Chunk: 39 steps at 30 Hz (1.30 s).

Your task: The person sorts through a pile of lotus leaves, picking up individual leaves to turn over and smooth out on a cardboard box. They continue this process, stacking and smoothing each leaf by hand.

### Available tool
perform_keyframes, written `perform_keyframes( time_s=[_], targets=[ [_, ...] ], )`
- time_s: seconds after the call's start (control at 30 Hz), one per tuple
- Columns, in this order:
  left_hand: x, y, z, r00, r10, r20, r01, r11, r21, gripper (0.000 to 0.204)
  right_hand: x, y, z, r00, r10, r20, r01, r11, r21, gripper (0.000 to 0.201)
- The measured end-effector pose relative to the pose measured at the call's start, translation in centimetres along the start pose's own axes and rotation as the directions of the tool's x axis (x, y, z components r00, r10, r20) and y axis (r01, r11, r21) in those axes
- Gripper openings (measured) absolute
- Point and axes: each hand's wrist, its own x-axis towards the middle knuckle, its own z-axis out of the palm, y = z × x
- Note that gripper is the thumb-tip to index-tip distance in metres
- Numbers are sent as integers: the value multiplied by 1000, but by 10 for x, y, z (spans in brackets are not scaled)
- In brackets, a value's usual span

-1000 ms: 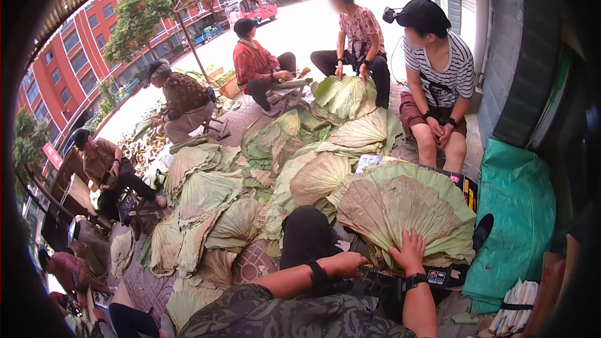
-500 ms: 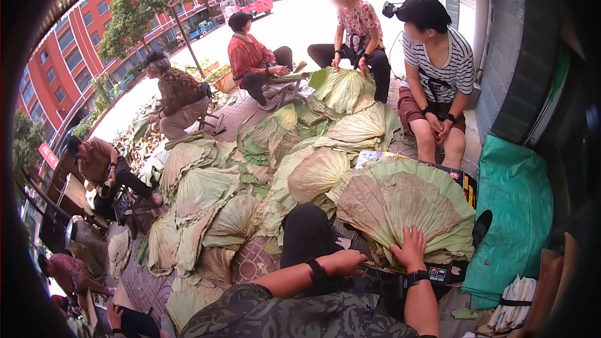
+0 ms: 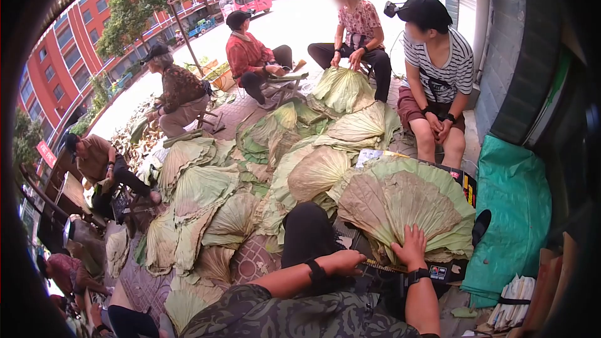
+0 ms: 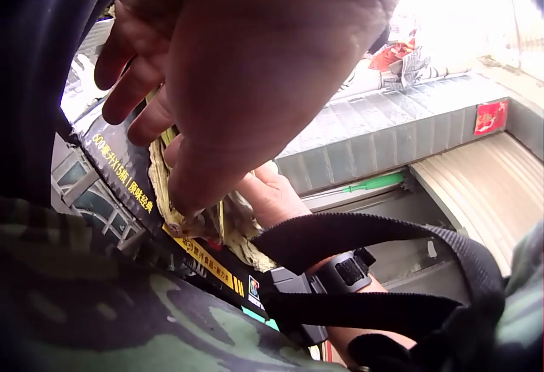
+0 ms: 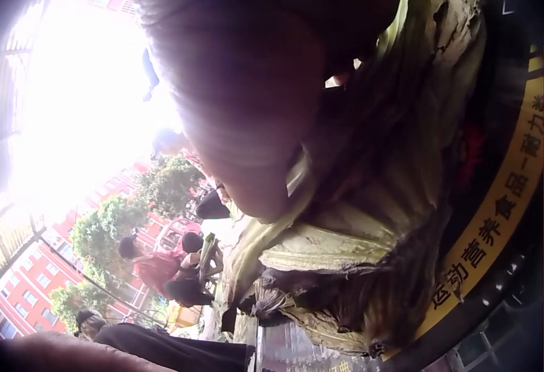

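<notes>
Street-side leaf sorting, seen from the wearer's head and both wrists.

The right hand lies palm down on the near edge of a stack of large folded lotus leaves, fingers spread and fairly straight, pressing on the top leaf rather than curling round it. The left hand rests at the stack's near left corner; in the left-wrist view its fingers hang loosely bent over the leaf edge and touch it, with no clear pinch visible.

The leaf stack sits on top of a black cardboard box printed with yellow characters, and overhangs its rim; what lies inside the box is hidden by the leaves. The right-wrist view shows the same layered, brown-edged leaves above the box wall.

Right of the box lies a green plastic sack, its contents not visible, and near it on the ground a strapped bundle of pale strips.

Further loose leaves are spread in overlapping heaps across the paved ground between the wearer and the other people. A person in a striped shirt sits just behind the box with hands clasped; four more seated people are grouped round the heap, one of them with hands on an upright leaf. Red buildings stand across the street.
</notes>
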Motion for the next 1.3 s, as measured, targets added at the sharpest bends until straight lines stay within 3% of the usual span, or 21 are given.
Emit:
perform_keyframes(
  time_s=[0.43,0.6,0.9,1.03,1.1,1.13,1.17,1.2,1.23,1.3],
  targets=[
    [7,0,-1,999,24,32,-23,999,-32,48,-1,-2,0,1000,19,5,-19,1000,0,75],
    [5,-6,0,997,57,-47,-63,989,-137,47,-3,-8,-2,999,34,-38,-35,999,-35,72],
    [13,-14,-5,991,114,-66,-122,986,-117,44,-1,-13,0,995,100,-22,-101,994,-45,68],
    [18,-19,-4,991,114,-75,-125,980,-158,44,1,-17,4,990,126,-65,-129,991,-32,60],
    [21,-13,-13,998,68,-14,-69,979,-192,46,-3,-19,5,987,143,-73,-146,989,-35,59],
    [22,-17,-10,993,101,-64,-113,970,-213,48,0,-22,5,983,156,-92,-160,987,-32,58],
    [22,-11,-15,999,15,-38,-27,945,-325,47,2,-23,6,982,156,-108,-160,987,-31,57],
    [29,-23,0,988,44,-147,-93,934,-346,48,1,-22,10,981,145,-130,-150,988,-27,57],
    [32,-23,0,987,-5,-158,-67,892,-447,46,1,-20,13,981,131,-146,-137,990,-32,58],
    [49,-36,25,972,-176,-155,12,697,-717,45,1,-19,13,982,134,-130,-138,990,-25,58]
  ],
)
